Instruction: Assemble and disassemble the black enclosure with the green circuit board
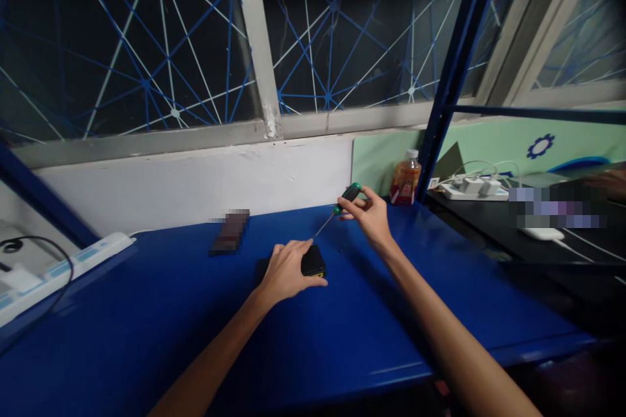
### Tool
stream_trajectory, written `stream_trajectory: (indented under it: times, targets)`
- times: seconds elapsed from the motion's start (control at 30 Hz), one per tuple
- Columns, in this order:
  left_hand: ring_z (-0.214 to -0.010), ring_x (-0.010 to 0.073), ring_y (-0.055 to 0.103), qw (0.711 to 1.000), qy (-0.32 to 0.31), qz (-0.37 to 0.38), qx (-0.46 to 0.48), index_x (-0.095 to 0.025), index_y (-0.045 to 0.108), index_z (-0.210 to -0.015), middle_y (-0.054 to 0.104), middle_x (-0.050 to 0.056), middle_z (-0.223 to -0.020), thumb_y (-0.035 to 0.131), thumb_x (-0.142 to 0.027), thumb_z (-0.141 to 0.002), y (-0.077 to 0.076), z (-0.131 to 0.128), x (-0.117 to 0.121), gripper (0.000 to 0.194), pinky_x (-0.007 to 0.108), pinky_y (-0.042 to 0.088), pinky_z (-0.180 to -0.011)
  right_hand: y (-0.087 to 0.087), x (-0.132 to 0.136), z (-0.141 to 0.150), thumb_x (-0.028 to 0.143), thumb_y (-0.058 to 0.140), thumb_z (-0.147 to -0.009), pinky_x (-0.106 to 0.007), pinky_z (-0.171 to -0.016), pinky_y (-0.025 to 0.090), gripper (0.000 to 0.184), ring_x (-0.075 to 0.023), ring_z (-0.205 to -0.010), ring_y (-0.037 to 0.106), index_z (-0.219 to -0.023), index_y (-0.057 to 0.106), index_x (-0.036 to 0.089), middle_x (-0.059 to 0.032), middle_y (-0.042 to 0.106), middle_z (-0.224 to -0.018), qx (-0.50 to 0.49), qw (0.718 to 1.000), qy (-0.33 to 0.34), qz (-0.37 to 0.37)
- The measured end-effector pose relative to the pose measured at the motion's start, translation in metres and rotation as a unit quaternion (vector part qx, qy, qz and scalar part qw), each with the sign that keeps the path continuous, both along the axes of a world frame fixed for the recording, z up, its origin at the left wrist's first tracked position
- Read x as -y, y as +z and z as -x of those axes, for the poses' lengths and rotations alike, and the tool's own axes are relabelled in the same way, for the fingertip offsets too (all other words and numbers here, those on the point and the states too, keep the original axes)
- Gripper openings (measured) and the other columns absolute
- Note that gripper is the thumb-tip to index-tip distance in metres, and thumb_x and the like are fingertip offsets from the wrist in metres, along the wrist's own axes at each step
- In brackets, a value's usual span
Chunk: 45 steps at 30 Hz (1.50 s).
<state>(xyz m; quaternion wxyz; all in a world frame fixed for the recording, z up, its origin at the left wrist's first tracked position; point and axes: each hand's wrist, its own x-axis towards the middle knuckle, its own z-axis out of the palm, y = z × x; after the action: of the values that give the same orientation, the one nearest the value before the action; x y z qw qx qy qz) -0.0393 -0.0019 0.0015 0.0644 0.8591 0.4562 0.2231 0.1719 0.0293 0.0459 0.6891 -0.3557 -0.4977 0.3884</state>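
Observation:
A small black box point(313, 262) with yellow on its near edge lies on the blue table. My left hand point(286, 272) rests over it, thumb along the near side and fingers across the top, gripping it. Much of the box is hidden under that hand. In my right hand point(372, 216) is a screwdriver point(349, 195) with a green and black handle, pinched by the fingers. Its thin shaft slants down to the left, and the tip is close to my left fingertips at the box's far edge. Whether the tip touches the box I cannot tell.
A blurred dark flat object point(231, 232) lies left of the box. White power strips sit at the left point(105, 259) and right point(476, 190). A drink bottle point(405, 179) stands at the back right, beside a blue post point(452, 58). A tiny dark speck lies near the box.

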Motion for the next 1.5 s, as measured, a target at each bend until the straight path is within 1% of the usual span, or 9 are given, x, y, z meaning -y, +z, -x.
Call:
stream_trajectory:
  times: [0.07,0.17,0.27,0.37,0.5,1.03,1.33,1.4,1.5]
  targets:
    - [-0.113,0.0340,0.056,1.000,-0.002,0.010,0.003,-0.021,0.054,-0.129,0.063,0.012,-0.123,0.076,-0.056,-0.063,-0.001,0.000,-0.001,0.078,0.047,0.042,-0.091,0.000,-0.001,-0.004,0.038,0.078,-0.065,-0.033,-0.053,0.059,0.054,-0.0205,-0.058,0.067,-0.109,0.054,0.018,0.0020,0.064,-0.060,0.005,0.999,-0.040,-0.010]
    - [-0.116,0.0325,0.056,0.998,-0.007,0.026,0.055,-0.023,0.056,-0.127,0.063,0.010,-0.124,0.078,-0.051,-0.062,0.005,0.002,-0.003,0.074,0.048,0.041,-0.097,0.002,0.000,-0.008,0.039,0.076,-0.068,-0.034,-0.055,0.059,0.073,-0.0198,-0.056,0.066,-0.130,0.043,0.018,0.0055,0.060,-0.054,0.010,0.993,-0.111,-0.034]
    - [-0.119,0.0295,0.054,0.990,-0.023,0.046,0.134,-0.024,0.056,-0.128,0.060,0.008,-0.128,0.079,-0.050,-0.063,0.018,0.008,-0.005,0.073,0.044,0.039,-0.103,0.004,0.001,-0.009,0.040,0.073,-0.070,-0.037,-0.057,0.060,0.075,-0.0201,-0.056,0.066,-0.134,0.040,0.019,0.0050,0.060,-0.057,-0.004,0.988,-0.146,-0.051]
    - [-0.120,0.0280,0.054,0.981,-0.029,0.053,0.184,-0.023,0.057,-0.127,0.060,0.007,-0.129,0.078,-0.048,-0.064,0.028,0.012,-0.005,0.071,0.043,0.039,-0.106,0.007,0.002,-0.006,0.039,0.071,-0.072,-0.037,-0.055,0.060,0.066,-0.0198,-0.055,0.065,-0.130,0.044,0.019,0.0049,0.060,-0.057,-0.011,0.989,-0.136,-0.059]
    - [-0.119,0.0287,0.054,0.976,-0.029,0.055,0.208,-0.022,0.059,-0.125,0.060,0.008,-0.128,0.078,-0.046,-0.064,0.033,0.014,-0.006,0.068,0.046,0.040,-0.105,0.009,0.005,-0.002,0.036,0.072,-0.072,-0.035,-0.055,0.060,0.062,-0.0191,-0.056,0.065,-0.126,0.046,0.019,0.0054,0.058,-0.055,-0.002,0.989,-0.131,-0.068]
    - [-0.117,0.0300,0.056,0.965,-0.042,0.042,0.254,-0.022,0.061,-0.123,0.061,0.009,-0.126,0.077,-0.039,-0.067,0.038,0.015,-0.005,0.061,0.047,0.044,-0.101,0.012,0.011,0.004,0.037,0.070,-0.073,-0.037,-0.058,0.062,0.061,-0.0205,-0.062,0.068,-0.126,0.045,0.018,0.0015,0.061,-0.064,0.024,0.992,-0.112,-0.057]
    - [-0.118,0.0294,0.055,0.966,-0.042,0.041,0.253,-0.021,0.061,-0.122,0.061,0.009,-0.127,0.077,-0.041,-0.067,0.039,0.015,-0.003,0.061,0.045,0.043,-0.102,0.009,0.009,0.002,0.037,0.072,-0.072,-0.035,-0.056,0.062,0.055,-0.0172,-0.059,0.065,-0.119,0.048,0.021,0.0030,0.058,-0.067,0.034,0.991,-0.110,-0.072]
    - [-0.118,0.0291,0.055,0.966,-0.043,0.042,0.251,-0.021,0.061,-0.122,0.061,0.009,-0.127,0.077,-0.041,-0.068,0.039,0.016,-0.003,0.061,0.045,0.042,-0.103,0.008,0.007,0.000,0.037,0.071,-0.073,-0.034,-0.055,0.062,0.052,-0.0163,-0.058,0.065,-0.117,0.049,0.020,0.0017,0.059,-0.071,0.046,0.989,-0.119,-0.078]
    - [-0.119,0.0285,0.054,0.967,-0.046,0.042,0.246,-0.021,0.061,-0.122,0.060,0.009,-0.127,0.077,-0.041,-0.068,0.038,0.016,-0.003,0.061,0.045,0.042,-0.103,0.006,0.005,-0.002,0.037,0.066,-0.076,-0.033,-0.056,0.062,0.051,-0.0198,-0.070,0.068,-0.120,0.047,0.018,-0.0039,0.063,-0.081,0.054,0.990,-0.100,-0.084]
